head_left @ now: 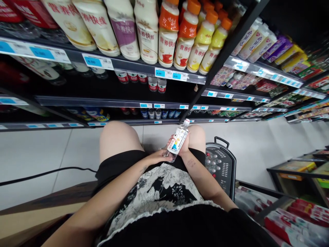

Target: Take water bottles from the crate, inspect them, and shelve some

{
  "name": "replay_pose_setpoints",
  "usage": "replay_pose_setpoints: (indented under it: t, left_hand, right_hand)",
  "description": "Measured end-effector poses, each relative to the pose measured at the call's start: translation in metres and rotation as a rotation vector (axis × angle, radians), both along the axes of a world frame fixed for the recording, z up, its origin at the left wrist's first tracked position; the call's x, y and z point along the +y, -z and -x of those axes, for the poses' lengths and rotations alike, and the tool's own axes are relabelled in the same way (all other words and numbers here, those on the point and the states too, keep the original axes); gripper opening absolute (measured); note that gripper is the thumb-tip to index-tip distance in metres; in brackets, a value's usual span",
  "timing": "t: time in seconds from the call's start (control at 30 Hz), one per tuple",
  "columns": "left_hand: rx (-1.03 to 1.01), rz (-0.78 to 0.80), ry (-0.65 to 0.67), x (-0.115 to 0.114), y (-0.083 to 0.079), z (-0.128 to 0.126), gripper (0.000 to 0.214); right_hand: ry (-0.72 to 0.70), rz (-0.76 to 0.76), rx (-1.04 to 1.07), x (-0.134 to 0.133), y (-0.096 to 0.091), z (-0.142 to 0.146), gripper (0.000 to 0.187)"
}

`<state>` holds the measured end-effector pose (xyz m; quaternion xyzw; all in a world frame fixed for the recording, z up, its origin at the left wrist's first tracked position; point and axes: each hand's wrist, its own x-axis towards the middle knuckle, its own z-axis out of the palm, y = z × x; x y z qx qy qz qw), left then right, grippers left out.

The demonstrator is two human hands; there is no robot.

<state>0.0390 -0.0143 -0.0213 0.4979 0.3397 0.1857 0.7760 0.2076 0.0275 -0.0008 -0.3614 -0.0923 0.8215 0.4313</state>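
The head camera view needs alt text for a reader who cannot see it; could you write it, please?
A person's right hand holds a tilted, clear plastic bottle with white labelling, its lower end against the left hand. Ahead, black store shelves carry white plastic drink bottles and orange-capped ones; a black slotted basket shows at right against pale floor tiles.

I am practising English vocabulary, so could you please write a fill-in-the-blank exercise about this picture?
1. The left hand and right hand hold a clear ____.
2. The basket is nearer the ____ hand.
3. Shelf bottles with yellow wrappers have ____ caps.

Missing words: bottle; right; orange.
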Motion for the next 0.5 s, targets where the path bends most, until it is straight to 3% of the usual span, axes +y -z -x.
replay_pose_setpoints:
  t: [0.27, 0.5]
  left_hand:
    - [-0.091, 0.017, 0.129, 0.0010, 0.0043, 0.0074, 0.061]
    - [-0.013, -0.008, 0.038, -0.0051, 0.0008, 0.0039, 0.073]
  right_hand:
    - [-0.244, -0.045, 0.061, -0.0038, -0.0039, -0.0072, 0.095]
    - [-0.293, -0.068, 0.083, -0.0012, -0.0026, -0.0035, 0.090]
